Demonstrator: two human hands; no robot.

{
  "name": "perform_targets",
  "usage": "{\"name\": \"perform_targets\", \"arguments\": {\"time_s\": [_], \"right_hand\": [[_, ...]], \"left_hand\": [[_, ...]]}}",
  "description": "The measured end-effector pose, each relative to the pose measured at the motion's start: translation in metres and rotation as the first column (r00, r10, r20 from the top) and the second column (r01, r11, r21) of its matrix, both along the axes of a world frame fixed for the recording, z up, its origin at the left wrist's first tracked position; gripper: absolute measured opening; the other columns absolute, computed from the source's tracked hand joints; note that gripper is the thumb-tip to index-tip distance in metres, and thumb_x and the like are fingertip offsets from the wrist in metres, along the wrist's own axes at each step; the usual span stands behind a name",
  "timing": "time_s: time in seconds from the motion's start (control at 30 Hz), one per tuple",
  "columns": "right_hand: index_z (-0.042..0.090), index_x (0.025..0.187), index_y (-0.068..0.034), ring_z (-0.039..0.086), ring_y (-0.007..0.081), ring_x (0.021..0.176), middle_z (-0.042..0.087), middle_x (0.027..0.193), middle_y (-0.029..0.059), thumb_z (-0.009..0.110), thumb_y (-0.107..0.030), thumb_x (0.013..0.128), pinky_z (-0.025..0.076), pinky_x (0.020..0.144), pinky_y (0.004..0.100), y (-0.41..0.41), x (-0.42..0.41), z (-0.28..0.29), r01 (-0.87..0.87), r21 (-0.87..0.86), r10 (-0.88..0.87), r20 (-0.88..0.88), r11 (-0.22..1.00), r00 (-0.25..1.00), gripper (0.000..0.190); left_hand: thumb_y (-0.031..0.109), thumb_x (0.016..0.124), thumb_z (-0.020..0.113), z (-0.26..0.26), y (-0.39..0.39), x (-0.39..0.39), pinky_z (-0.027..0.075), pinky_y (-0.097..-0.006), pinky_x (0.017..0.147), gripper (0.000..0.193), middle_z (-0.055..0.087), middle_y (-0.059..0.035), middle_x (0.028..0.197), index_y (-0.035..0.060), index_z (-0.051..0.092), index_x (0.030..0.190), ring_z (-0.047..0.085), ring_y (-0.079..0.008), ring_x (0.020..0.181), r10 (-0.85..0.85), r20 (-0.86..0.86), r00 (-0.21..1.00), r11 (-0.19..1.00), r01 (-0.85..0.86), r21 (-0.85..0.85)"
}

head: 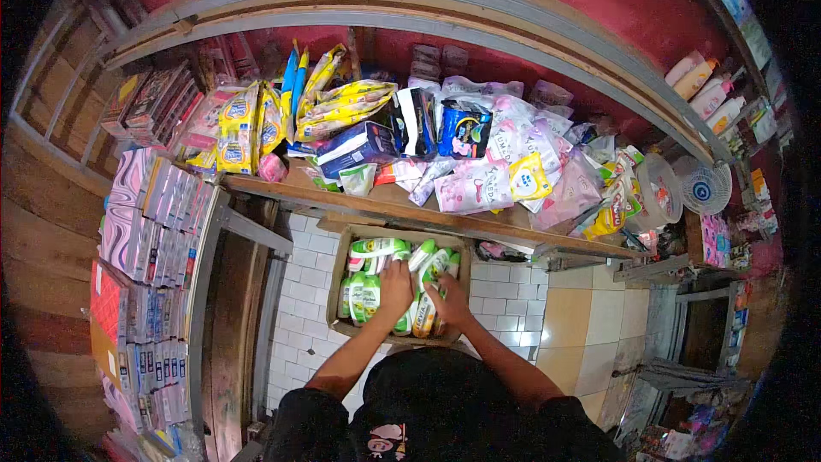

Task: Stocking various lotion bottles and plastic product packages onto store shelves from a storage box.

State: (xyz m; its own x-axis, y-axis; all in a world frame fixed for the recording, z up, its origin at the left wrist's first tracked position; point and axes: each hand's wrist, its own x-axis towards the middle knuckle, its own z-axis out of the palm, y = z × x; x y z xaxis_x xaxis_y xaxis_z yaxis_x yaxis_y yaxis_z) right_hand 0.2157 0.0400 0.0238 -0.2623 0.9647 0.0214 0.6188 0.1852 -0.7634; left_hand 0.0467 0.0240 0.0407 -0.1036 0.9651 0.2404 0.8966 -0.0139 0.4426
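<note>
A cardboard box (335, 279) stands on the tiled floor before me, packed with white plastic bottles with green caps and labels. Some green-and-white bottles (363, 295) stand along its left side, and another bottle (378, 247) lies across the far left. My left hand (396, 289) reaches into the middle of the box, its fingertips down among the bottles. My right hand (451, 300) is inside the right half, thumb and fingers against a tilted green-and-white bottle (437, 264). Below its thumb is a bottle with a yellow-orange label (423, 313). Whether either hand grips a bottle is unclear.
A wooden shelf (397, 208) beyond the box carries yellow diaper packs (237, 135), dark-blue packs (465, 128) and pale pink packets (474, 186). At left, a rack holds stacked notebooks (154, 244). A small white fan (705, 187) sits at right.
</note>
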Motion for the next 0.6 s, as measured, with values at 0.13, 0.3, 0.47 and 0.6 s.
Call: {"name": "perform_targets", "arguments": {"time_s": [0.13, 0.3, 0.47, 0.6], "right_hand": [[0.053, 0.129, -0.002, 0.062, 0.0276, 0.093, 0.064, 0.104, 0.0174, 0.056, -0.038, 0.096, 0.05, 0.082, 0.0396, 0.019, -0.032, 0.035, 0.057, -0.516, -0.208, -0.239, 0.855, 0.949, 0.048], [0.052, 0.123, -0.003, 0.064, 0.019, 0.086, 0.065, 0.098, 0.0094, 0.059, -0.04, 0.095, 0.051, 0.08, 0.0347, 0.055, -0.016, 0.044, 0.023, -0.607, -0.539, -0.688, 0.795, 0.486, 0.047], [0.054, 0.121, -0.004, 0.063, 0.0152, 0.075, 0.066, 0.092, 0.0048, 0.055, -0.042, 0.098, 0.051, 0.074, 0.0321, 0.059, -0.037, 0.157, -0.233, -0.719, -0.614, -0.685, 0.654, 0.391, 0.045], [0.056, 0.116, 0.0, 0.061, 0.0232, 0.088, 0.066, 0.1, 0.0104, 0.049, -0.041, 0.1, 0.046, 0.084, 0.0342, 0.068, -0.031, 0.194, -0.15, -0.405, -0.134, -0.594, 0.902, 0.793, 0.045]], "left_hand": [[0.017, 0.084, 0.065, 0.046, -0.03, 0.02, 0.04, -0.0464, 0.085, 0.038, 0.056, -0.0187, 0.105, -0.0026, 0.056, 0.115, 0.054, -0.0364, 0.096, -0.051, 0.139, 0.989, 0.991, 0.033, 0.129], [0.02, 0.087, 0.065, 0.13, -0.024, 0.031, 0.04, -0.0443, 0.091, 0.032, 0.059, -0.0211, 0.102, -0.0029, 0.06, 0.109, 0.055, -0.0368, 0.097, -0.083, 0.317, 0.945, 0.975, 0.01, 0.224], [0.047, 0.101, 0.044, 0.158, 0.013, -0.015, 0.034, -0.0406, 0.107, 0.061, 0.06, -0.0208, 0.127, -0.006, 0.053, 0.129, 0.053, -0.0334, 0.121, 0.29, 0.894, 0.342, 0.957, -0.112, -0.268], [0.05, 0.101, 0.044, 0.161, 0.015, 0.007, 0.045, -0.0353, 0.102, 0.064, 0.052, -0.0068, 0.139, 0.0043, 0.038, 0.145, 0.054, -0.0174, 0.122, 0.387, 0.856, -0.344, 0.868, 0.45, -0.212]]}}
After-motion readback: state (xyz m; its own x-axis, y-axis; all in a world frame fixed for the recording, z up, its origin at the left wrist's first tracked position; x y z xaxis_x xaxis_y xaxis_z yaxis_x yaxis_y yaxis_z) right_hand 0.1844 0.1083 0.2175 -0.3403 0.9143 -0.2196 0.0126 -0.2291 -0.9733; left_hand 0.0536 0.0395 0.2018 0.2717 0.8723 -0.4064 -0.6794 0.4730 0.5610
